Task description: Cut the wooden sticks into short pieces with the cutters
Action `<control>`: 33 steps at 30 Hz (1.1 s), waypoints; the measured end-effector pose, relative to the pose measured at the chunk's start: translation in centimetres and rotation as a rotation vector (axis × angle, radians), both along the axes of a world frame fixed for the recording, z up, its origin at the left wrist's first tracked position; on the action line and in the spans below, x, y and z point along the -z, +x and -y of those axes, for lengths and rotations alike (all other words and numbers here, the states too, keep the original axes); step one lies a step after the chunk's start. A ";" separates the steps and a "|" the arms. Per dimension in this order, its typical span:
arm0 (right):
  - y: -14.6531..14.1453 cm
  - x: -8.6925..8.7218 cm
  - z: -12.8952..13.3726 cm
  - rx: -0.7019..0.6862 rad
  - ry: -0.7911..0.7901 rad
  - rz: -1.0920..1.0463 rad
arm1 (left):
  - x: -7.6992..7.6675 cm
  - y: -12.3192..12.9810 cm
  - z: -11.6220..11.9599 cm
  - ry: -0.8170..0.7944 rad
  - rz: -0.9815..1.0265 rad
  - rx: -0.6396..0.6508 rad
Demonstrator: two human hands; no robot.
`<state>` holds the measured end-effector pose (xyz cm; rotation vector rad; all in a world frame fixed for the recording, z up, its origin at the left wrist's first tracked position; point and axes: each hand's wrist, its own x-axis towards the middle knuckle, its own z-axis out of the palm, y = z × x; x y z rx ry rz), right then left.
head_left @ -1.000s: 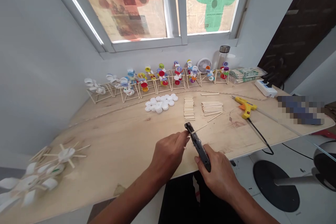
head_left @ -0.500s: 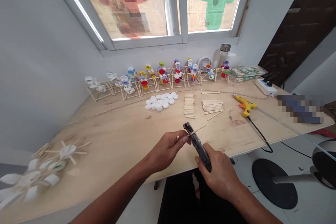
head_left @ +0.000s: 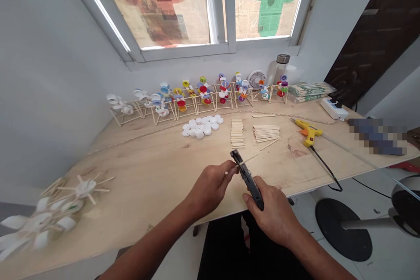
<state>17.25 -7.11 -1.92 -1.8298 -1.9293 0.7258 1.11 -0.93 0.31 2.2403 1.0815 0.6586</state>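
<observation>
My left hand [head_left: 210, 188] closed, pinching a wooden stick [head_left: 246, 160]; my right hand [head_left: 271, 212] closed round black cutters [head_left: 248, 179]; both above the wooden surface [head_left: 147, 162]

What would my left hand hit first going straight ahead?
Probably the black cutters in the right hand, just beyond the fingertips of the left hand, on the stick it holds, though depth is unclear.

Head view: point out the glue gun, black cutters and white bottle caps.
glue gun [head_left: 307, 132], head view, yellow body
black cutters [head_left: 253, 188], head view, handle
white bottle caps [head_left: 201, 126], head view, pile's middle
</observation>
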 end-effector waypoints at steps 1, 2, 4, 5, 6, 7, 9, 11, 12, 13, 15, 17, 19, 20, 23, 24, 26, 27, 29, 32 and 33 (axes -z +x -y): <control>0.1 -0.1 0.0 -0.005 0.002 0.007 | -0.4 -0.1 -0.2 -0.106 0.066 0.033; 0.1 -0.2 0.1 -0.012 0.006 0.011 | -0.7 -0.3 -0.4 -0.216 0.124 0.063; 0.2 -0.2 0.2 -0.030 0.019 0.015 | -1.1 -0.6 -0.7 -0.432 0.219 0.119; 0.2 -0.2 0.2 -0.037 0.028 0.018 | -1.2 -0.7 -0.8 -0.529 0.252 0.142; 0.2 -0.1 0.2 -0.040 0.038 0.025 | -1.2 -0.8 -1.0 -0.607 0.277 0.164; 0.2 0.0 0.2 -0.039 0.044 0.035 | -1.2 -0.9 -1.0 -0.655 0.292 0.182; 0.2 0.2 0.2 -0.022 0.051 0.060 | -1.2 -0.8 -1.1 -0.632 0.273 0.187; 0.1 0.4 0.1 0.001 0.050 0.077 | -0.9 -0.6 -0.9 -0.449 0.183 0.143; 0.1 0.5 0.0 0.012 0.050 0.081 | -0.6 -0.4 -0.7 -0.310 0.119 0.096; 0.0 0.5 -0.1 0.020 0.051 0.083 | -0.2 -0.2 -0.5 -0.150 0.046 0.036; 0.0 0.4 -0.2 0.028 0.054 0.074 | 0.6 0.2 -0.1 0.192 -0.106 -0.104; 0.0 0.3 -0.2 0.029 0.049 0.053 | 1.4 0.4 0.2 0.512 -0.232 -0.177; -0.1 0.1 -0.1 0.023 0.040 0.027 | 2.0 0.4 0.3 0.719 -0.311 -0.187; -0.1 0.0 0.0 0.021 0.035 0.019 | 2.1 0.4 0.4 0.769 -0.329 -0.178; 0.0 -0.1 0.2 0.023 0.023 0.022 | 2.1 0.3 0.4 0.739 -0.313 -0.151; 0.0 -0.1 0.2 0.026 0.018 0.029 | 1.9 0.3 0.4 0.680 -0.288 -0.143; 0.1 -0.1 0.4 0.027 0.016 0.040 | 1.5 0.3 0.5 0.508 -0.224 -0.113; 0.2 -0.1 0.4 0.024 0.018 0.043 | 1.1 0.2 0.5 0.401 -0.185 -0.085; 0.3 -0.2 0.5 0.015 0.024 0.048 | 0.3 0.1 0.4 0.170 -0.098 -0.009; 0.4 -0.2 0.6 -0.008 0.040 0.057 | -1.1 -0.2 0.0 -0.093 0.041 0.099; 0.4 -0.2 0.6 -0.014 0.047 0.064 | -1.4 -0.3 -0.2 -0.136 0.072 0.120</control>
